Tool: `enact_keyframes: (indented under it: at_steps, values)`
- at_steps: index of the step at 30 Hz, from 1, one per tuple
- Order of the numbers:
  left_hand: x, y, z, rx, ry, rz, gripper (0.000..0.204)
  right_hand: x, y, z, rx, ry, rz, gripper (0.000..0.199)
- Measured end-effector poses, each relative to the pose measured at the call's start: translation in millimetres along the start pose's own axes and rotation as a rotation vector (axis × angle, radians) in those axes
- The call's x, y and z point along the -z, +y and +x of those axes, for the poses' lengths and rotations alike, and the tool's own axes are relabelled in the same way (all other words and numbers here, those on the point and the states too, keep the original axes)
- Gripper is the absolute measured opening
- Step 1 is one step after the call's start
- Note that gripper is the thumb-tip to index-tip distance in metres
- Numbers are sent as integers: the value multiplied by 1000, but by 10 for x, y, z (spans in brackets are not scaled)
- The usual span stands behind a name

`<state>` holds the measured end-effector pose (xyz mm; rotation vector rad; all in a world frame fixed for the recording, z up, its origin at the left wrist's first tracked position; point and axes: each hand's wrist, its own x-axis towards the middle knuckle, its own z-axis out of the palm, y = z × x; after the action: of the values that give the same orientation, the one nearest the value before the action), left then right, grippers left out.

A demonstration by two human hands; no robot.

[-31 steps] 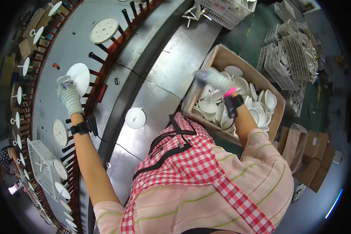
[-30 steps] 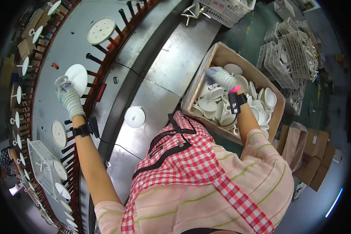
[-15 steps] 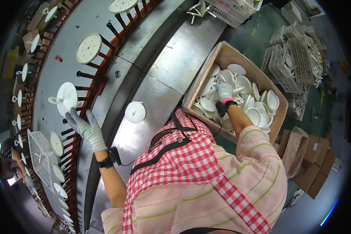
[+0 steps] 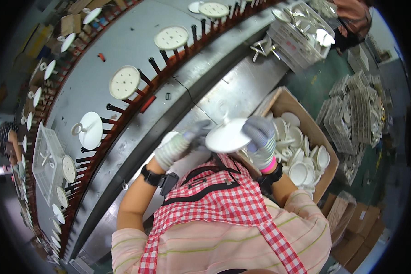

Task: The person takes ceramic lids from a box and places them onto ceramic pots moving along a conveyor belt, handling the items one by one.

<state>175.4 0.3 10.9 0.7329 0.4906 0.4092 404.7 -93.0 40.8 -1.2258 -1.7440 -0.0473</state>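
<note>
We saw both gloved hands meeting in front of the chest, over the grey metal workbench (image 4: 242, 98). The right hand (image 4: 260, 139), in a grey knitted glove with a pink cuff, had its fingers curled over the right rim of a round white ceramic dish (image 4: 227, 136), which had a small stem standing up from its middle. The left hand (image 4: 187, 139), in a pale ribbed glove, reached toward the dish's left edge with its fingers bent; we could not tell whether they were gripping the rim or only touching it. The dish sat tilted slightly, held above the bench between the two hands and just left of an open brown cardboard box (image 4: 326, 176).

That box was packed with more white dishes of the same kind (image 4: 301, 157), stacked loosely on edge and flat. Beside the left hand, another white round piece (image 4: 169, 137) lay flat on the bench, partly hidden by the glove. Beyond the bench ran a curved grey conveyor (image 4: 123, 41) edged with black pegs, carrying white perforated discs (image 4: 124, 82) and one white stemmed dish (image 4: 90, 129). White wire baskets (image 4: 297, 39) of ware stood at the far end of the bench.
</note>
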Motion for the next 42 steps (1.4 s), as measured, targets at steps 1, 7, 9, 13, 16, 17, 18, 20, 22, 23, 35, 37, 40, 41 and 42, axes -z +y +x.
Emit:
enact_keyframes:
  at_steps: [1,7,9,13,16,17,18,20,22,23,35,37,40,41,42]
  values:
    - [-82,2,108,104,-32,-184,49,-57,-1,57,93,-67,30,23]
    - [-43,253,59,-137,191,-59,59,-383,83,120,-100,-474,420,46]
    - [-123,244,68,-252,339,242,58,-473,48,220,-150,-530,522,52]
    - [-273,304,146,-505,459,384,65,-818,215,622,-274,-342,594,38]
    - [-171,466,106,-533,387,385,69,-1083,631,1141,-21,-198,-27,32]
    - [-197,500,54,-458,447,382,71,-1176,964,1345,242,-116,-530,31]
    - [-174,515,53,-451,428,408,70,-1215,1152,1687,96,24,-263,33]
    - [-27,558,75,-402,405,464,68,-1354,1487,2126,-59,124,-100,36]
    - [40,669,74,-365,414,434,64,-1499,1726,2331,-178,-124,-267,42]
    - [163,717,128,-369,449,486,62,-1645,1723,2385,-330,-351,-453,45]
    - [1070,1756,1052,-382,970,1056,48,-2118,1058,2120,299,-316,-78,44]
    - [1131,1793,1125,-359,969,1046,50,-2195,1176,2060,328,-273,-23,41]
    - [1207,1789,1061,-275,990,1228,50,-2313,997,2087,180,-335,77,40]
    - [1148,1864,1020,-260,976,1226,50,-2327,961,2160,133,-385,61,39]
    - [1071,1942,970,-206,925,1360,50,-2359,968,2159,117,-398,74,39]
